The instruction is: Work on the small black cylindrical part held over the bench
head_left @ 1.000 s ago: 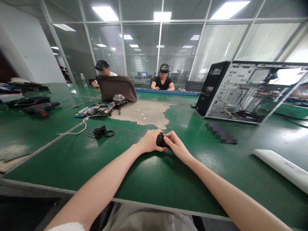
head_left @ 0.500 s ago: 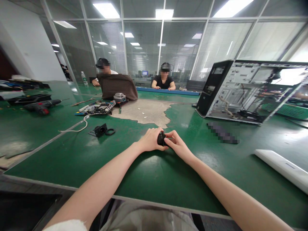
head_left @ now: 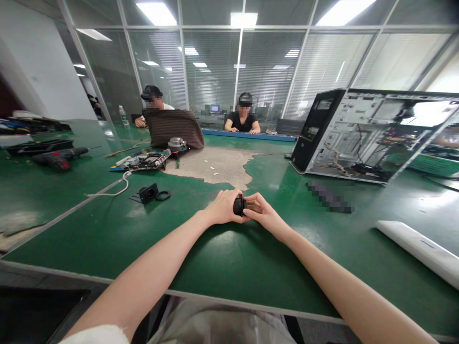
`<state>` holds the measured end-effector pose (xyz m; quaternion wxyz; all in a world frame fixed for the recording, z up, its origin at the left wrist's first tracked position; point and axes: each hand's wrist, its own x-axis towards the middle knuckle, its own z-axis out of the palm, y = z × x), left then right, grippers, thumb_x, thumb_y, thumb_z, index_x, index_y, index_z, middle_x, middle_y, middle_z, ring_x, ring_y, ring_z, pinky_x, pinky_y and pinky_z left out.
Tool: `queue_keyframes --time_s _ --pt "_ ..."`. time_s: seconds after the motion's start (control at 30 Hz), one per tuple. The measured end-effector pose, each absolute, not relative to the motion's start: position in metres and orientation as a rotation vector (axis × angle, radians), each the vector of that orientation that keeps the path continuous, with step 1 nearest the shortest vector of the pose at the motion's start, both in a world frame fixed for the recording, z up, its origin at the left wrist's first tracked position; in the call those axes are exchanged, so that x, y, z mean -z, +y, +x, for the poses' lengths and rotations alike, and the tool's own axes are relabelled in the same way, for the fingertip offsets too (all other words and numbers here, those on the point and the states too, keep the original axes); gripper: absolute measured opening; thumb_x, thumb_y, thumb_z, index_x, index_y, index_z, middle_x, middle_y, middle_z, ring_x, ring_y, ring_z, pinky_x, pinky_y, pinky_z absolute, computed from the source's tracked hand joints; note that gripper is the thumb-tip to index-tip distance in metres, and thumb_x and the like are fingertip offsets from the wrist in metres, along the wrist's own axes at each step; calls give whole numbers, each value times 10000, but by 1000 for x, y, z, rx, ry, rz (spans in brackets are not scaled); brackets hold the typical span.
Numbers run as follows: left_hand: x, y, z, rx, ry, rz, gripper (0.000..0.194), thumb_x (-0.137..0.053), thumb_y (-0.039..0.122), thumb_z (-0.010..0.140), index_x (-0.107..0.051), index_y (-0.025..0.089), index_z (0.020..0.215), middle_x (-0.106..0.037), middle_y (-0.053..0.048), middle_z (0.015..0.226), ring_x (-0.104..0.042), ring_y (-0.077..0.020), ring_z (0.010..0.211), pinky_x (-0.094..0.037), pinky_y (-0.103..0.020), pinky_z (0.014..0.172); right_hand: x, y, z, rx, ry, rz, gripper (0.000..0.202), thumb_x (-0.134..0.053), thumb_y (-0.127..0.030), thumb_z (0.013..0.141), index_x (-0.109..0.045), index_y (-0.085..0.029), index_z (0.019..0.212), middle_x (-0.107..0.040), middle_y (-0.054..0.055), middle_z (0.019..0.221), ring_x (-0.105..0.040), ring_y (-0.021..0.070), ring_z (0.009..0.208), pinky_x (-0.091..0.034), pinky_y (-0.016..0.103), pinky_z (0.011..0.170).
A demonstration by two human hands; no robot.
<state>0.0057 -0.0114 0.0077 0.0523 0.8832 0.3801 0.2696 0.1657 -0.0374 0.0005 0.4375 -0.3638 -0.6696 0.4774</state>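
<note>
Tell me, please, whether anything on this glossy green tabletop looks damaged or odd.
Yes: the glossy green tabletop has a ragged, beige bare patch towards its far side, as if the surface had torn away. At right, the black and silver metal computer case stands open-sided, its inside exposed, though that may be deliberate.

Lit ceiling panels (head_left: 156,13) above glass partitions (head_left: 211,81).

The part (head_left: 239,206) between the fingers looks like black plastic, fairly matt. Around them, the table (head_left: 215,258) is smooth, glossy green (it mirrors the light), while beyond the fingertips a bare patch (head_left: 224,165) looks dull and rough. Farther off, right of the fingers, the case (head_left: 332,131) pairs black plastic with silvery metal; far left, ribbed brown cloth (head_left: 174,129).
</note>
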Motion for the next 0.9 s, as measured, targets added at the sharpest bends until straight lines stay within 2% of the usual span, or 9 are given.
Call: queue_keyframes --time_s 0.13,0.3,0.43,0.63,0.9 --pt "-8 -11 6 -802 1174 2671 571 -617 521 534 -416 191 954 -537 -37 891 -511 -216 813 -341 -335 727 -1 -35 163 -1098 -1619 -929 184 -563 -324 692 -455 -205 782 -552 -3 839 -538 119 807 -421 301 783" --pt "-8 -10 6 -810 1165 2664 590 -620 527 532 -414 190 971 -542 -43 896 -516 -225 826 -349 -344 733 6 -28 164 -1071 -1639 -1024 234 -537 -338 713 -465 -204 890 -546 21 890 -535 130 815 -419 320 778" --pt "-8 -10 5 -806 1157 2672 570 -617 510 542 -414 192 969 -544 -42 894 -518 -220 818 -351 -339 726 4 -33 168 -1195 -1671 -919 273 -576 -301 687 -433 -219 903 -545 15 912 -551 130 822 -426 319 773" --pt "-7 -10 5 -814 1152 2693 550 -602 523 554 -413 193 950 -543 -36 888 -516 -210 793 -355 -332 715 2 -35 165 -1149 -1630 -903 180 -548 -315 709 -427 -216 799 -558 -10 826 -547 118 796 -423 298 767" --pt "-6 -7 5 -817 1148 2689 584 -603 533 546 -407 184 971 -543 -45 888 -519 -217 799 -352 -329 711 5 -29 167 -1168 -1674 -947 230 -533 -283 726 -445 -210 926 -541 18 909 -543 125 816 -422 300 759"
